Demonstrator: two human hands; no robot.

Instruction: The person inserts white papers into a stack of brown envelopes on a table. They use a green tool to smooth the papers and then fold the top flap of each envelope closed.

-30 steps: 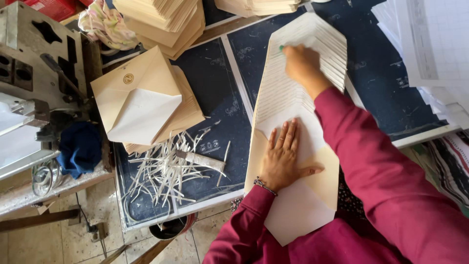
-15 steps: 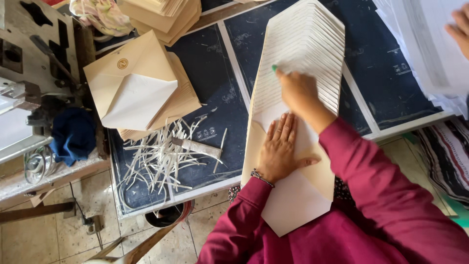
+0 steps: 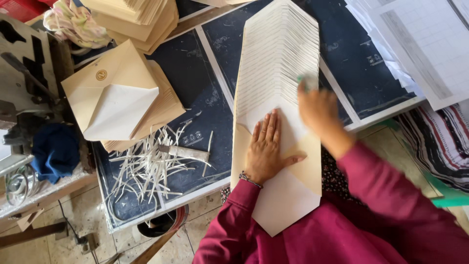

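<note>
There is only one view. The camera sits on the person's head and looks almost straight down at the desk, from close, about arm's length. The near edge of the desk runs slanted across the lower left, and some floor shows below it. The person's own sleeves enter from the bottom right.

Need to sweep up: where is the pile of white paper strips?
Head view, left of the left hand: white paper strips on the dark mat, below the tan envelopes.

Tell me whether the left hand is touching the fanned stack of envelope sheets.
Touching. The head view shows the left hand pressed flat, palm down, on the fanned stack of envelope sheets, with no gap visible.
</note>
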